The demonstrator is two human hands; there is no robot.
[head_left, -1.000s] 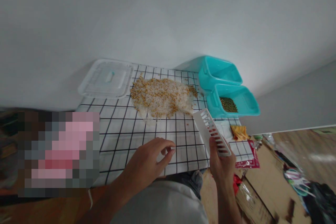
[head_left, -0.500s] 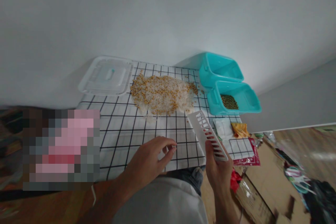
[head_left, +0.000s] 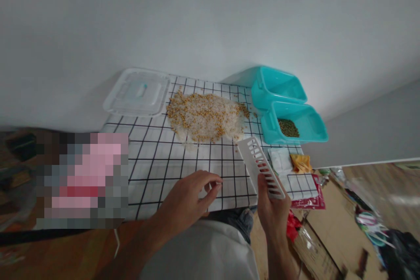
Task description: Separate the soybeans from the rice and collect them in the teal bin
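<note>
My right hand [head_left: 274,212] grips a long white slotted plastic piece [head_left: 251,157], thumb on its face and fingers behind it. A row of slots runs along one side. Its far end is near the front right of a spread pile of rice mixed with yellow beans or kernels [head_left: 205,118]. Over the table's front part, my left hand [head_left: 193,192] is loosely curled, thumb and index tips almost together, with nothing visible in it. Two turquoise bins stand at the right: the nearer bin [head_left: 311,124] holds small green beans [head_left: 288,128]; inside the farther bin [head_left: 284,83] I see no contents.
A clear plastic lid [head_left: 139,92] lies at the table's back left against the wall. A white folded cloth [head_left: 280,159] and a yellow cloth [head_left: 301,163] lie at the right edge. Cardboard [head_left: 341,218] covers floor at right. A blurred pink patch is at left.
The view has shifted slightly, so the table and its things appear a little farther right. Both hands keep nearly the same pose; the right one still holds the slotted piece.
</note>
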